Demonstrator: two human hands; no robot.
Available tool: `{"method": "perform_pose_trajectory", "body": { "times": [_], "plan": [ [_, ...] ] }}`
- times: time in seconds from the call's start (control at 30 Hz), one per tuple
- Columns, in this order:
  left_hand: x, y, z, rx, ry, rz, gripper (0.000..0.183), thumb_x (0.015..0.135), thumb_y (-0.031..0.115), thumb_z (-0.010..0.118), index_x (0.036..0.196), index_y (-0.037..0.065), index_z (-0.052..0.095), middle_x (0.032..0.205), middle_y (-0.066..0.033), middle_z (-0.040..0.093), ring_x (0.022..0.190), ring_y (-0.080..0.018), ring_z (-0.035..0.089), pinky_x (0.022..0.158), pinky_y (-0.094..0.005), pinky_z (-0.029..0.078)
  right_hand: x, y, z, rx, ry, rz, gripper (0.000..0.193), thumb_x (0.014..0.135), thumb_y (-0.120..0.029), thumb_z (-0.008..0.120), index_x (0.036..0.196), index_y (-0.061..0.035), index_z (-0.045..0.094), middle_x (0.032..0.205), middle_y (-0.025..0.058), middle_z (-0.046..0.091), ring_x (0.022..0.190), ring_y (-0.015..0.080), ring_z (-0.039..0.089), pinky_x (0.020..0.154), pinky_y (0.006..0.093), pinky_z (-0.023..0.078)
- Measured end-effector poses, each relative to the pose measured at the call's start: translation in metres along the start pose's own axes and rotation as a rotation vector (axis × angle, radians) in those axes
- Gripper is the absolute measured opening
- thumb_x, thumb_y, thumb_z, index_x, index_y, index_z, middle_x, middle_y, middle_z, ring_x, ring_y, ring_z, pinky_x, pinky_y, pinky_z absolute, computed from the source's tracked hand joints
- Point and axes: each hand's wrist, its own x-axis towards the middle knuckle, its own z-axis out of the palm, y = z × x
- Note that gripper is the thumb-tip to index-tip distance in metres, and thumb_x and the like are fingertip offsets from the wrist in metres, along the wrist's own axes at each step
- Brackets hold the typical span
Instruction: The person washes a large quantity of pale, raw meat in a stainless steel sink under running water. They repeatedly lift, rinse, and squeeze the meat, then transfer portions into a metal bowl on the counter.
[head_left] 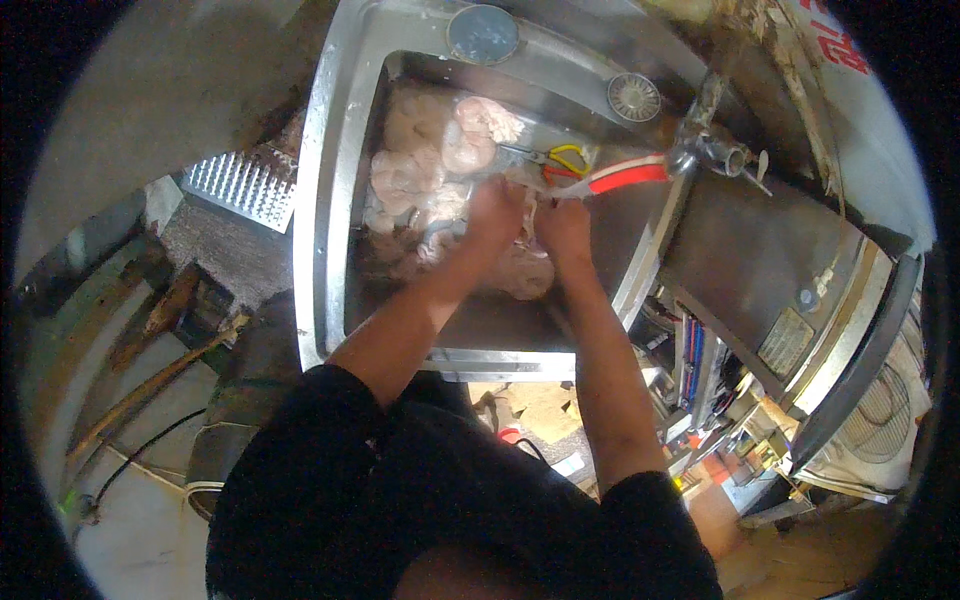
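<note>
In a steel sink (325,200) lies a pile of pale pink, wet, folded pieces of meat (405,172) that look like offal. My left hand (497,212) is over the middle of the pile, its fingers closed on a pale piece of meat (528,222). Close beside it, my right hand (563,230) is also closed, apparently on the same piece; the fingertips are partly hidden. Just beyond my hands rests a pair of scissors or pliers (568,156) with yellow handles. A red and white hose (628,178) runs from the tap to near my right hand.
The tap (700,150) stands at the sink's right edge. A round grey lid (482,35) and a drain strainer (634,97) sit on the far ledge. Left of the sink is a perforated metal sheet (240,190). At right stand a dark metal cabinet (755,270) and a fan (880,415).
</note>
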Motion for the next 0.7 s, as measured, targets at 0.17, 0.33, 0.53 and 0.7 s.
{"method": "perform_pose_trajectory", "body": {
  "times": [0.17, 0.33, 0.53, 0.7],
  "plan": [
    [0.007, -0.032, 0.006, -0.081, -0.167, -0.056, 0.022, 0.096, 0.016, 0.058, 0.094, -0.004, 0.065, 0.084, -0.0224, 0.069, 0.08, -0.0367, 0.069, 0.072, -0.0501, 0.054, 0.014, 0.032, -0.006, 0.742, -0.26, 0.128, 0.031, 0.093, -0.029, 0.063, 0.095, 0.0015, 0.071, 0.094, 0.0193, 0.074, 0.089, 0.0347, 0.072, 0.077, 0.048, 0.058],
    [-0.01, -0.038, 0.011, 0.238, -0.015, 0.522, 0.018, 0.095, 0.014, 0.056, 0.096, 0.0, 0.067, 0.092, -0.0168, 0.068, 0.087, -0.0342, 0.066, 0.079, -0.0508, 0.053, 0.038, 0.043, -0.015, 1.612, -0.791, 0.648, 0.035, 0.103, -0.034, 0.055, 0.115, -0.0032, 0.067, 0.105, 0.0146, 0.073, 0.09, 0.031, 0.072, 0.081, 0.0491, 0.06],
    [-0.014, -0.004, -0.005, -0.528, -0.13, -0.074, 0.013, 0.096, 0.011, 0.058, 0.097, 0.001, 0.066, 0.093, -0.0118, 0.068, 0.082, -0.0295, 0.067, 0.07, -0.0445, 0.052, 0.037, 0.031, -0.008, 1.483, -0.594, 0.594, 0.037, 0.105, -0.028, 0.051, 0.126, -0.0004, 0.061, 0.114, 0.0152, 0.071, 0.097, 0.0305, 0.072, 0.085, 0.0492, 0.061],
    [0.017, 0.006, -0.009, -1.188, -0.108, -0.556, 0.014, 0.098, 0.011, 0.057, 0.102, 0.0, 0.064, 0.098, -0.0106, 0.069, 0.08, -0.0226, 0.067, 0.064, -0.0375, 0.052, 0.027, 0.027, 0.006, 1.379, -0.56, 0.339, 0.036, 0.105, -0.03, 0.052, 0.129, -0.0036, 0.061, 0.111, 0.0125, 0.071, 0.095, 0.0284, 0.071, 0.081, 0.0499, 0.06]
  ]
}}
